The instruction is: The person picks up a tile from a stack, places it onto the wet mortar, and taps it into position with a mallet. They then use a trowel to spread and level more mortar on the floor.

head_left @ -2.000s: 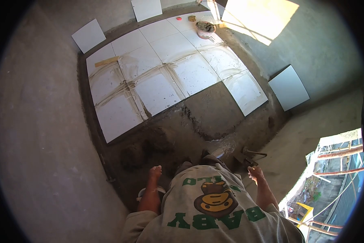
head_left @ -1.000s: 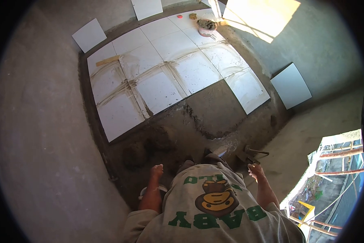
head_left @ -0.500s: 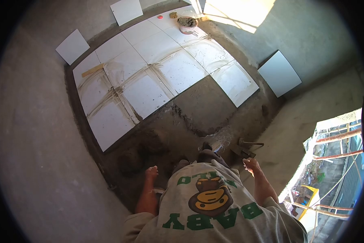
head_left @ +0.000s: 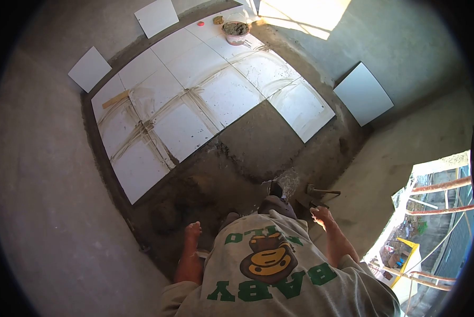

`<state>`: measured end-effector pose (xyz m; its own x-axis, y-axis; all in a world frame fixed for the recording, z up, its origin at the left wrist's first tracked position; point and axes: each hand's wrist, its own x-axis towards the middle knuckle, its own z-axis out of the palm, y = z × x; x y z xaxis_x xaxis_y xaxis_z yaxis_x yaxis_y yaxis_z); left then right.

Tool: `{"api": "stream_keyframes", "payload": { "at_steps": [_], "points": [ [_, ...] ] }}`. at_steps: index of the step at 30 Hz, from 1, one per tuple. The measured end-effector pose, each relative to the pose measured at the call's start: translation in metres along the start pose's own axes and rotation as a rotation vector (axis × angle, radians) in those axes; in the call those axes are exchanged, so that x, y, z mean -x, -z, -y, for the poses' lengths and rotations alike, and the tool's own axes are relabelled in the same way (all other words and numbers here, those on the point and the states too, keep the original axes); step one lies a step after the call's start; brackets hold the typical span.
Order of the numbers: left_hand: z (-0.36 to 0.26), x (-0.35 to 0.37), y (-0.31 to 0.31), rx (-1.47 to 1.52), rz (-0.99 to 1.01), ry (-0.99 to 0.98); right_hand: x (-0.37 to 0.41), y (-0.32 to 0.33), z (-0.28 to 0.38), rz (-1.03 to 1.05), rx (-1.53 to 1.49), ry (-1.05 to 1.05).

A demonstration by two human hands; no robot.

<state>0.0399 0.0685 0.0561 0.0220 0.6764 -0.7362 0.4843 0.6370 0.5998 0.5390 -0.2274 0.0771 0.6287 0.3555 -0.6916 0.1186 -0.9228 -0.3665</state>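
My left hand [head_left: 193, 229] hangs beside my hip over the dark bare floor, its fingers curled in and nothing visible in them. On the other side, my right hand [head_left: 321, 215] is held low with the fingers curled, also with nothing visible in it. Nearest to it on the floor is a tool with a light handle [head_left: 326, 192], apart from the hand; a dark flat piece beside it is partly hidden. Ahead of my feet, white floor tiles [head_left: 189, 121] lie in rows, smeared with mortar along the joints. A bare mortar bed [head_left: 263, 140] fills a gap beside them.
Loose white tiles lean on the walls: one right [head_left: 363, 95], one at the back [head_left: 157, 18], one left [head_left: 89, 70]. A bucket of mortar [head_left: 236, 33] and a wooden strip [head_left: 115, 99] rest on the tiles. An opening [head_left: 437, 222] at lower right shows poles outside.
My view has shifted slightly and my feet have moved, one shoe now showing further forward. Both hands have swung a little, still curled. Tiles and tools stay put.
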Motion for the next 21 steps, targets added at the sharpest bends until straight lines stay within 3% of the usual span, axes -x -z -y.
{"api": "stream_keyframes", "payload": {
  "at_steps": [4,7,10,12,18,20,21],
  "points": [
    [-0.029,0.015,-0.037,0.132,-0.024,-0.017,-0.022,0.039,0.021,0.01,0.12,0.08],
    [-0.063,0.027,-0.076,0.123,-0.01,-0.033,-0.033,0.079,0.047,0.104,0.125,-0.061],
    [-0.092,0.026,-0.119,0.035,0.019,-0.028,-0.062,0.109,0.029,0.108,0.111,-0.051],
    [-0.109,0.028,-0.142,-0.021,0.045,-0.054,-0.093,0.112,-0.001,-0.032,0.055,0.042],
    [-0.159,0.012,-0.22,-0.068,0.086,-0.166,-0.124,0.162,-0.022,0.013,0.03,-0.053],
    [-0.146,-0.027,-0.232,-0.425,0.206,-0.367,-0.117,0.187,-0.004,0.052,0.032,-0.088],
    [-0.142,-0.046,-0.242,-0.431,0.224,-0.373,-0.107,0.202,0.011,0.026,0.001,-0.094]
  ]
}}
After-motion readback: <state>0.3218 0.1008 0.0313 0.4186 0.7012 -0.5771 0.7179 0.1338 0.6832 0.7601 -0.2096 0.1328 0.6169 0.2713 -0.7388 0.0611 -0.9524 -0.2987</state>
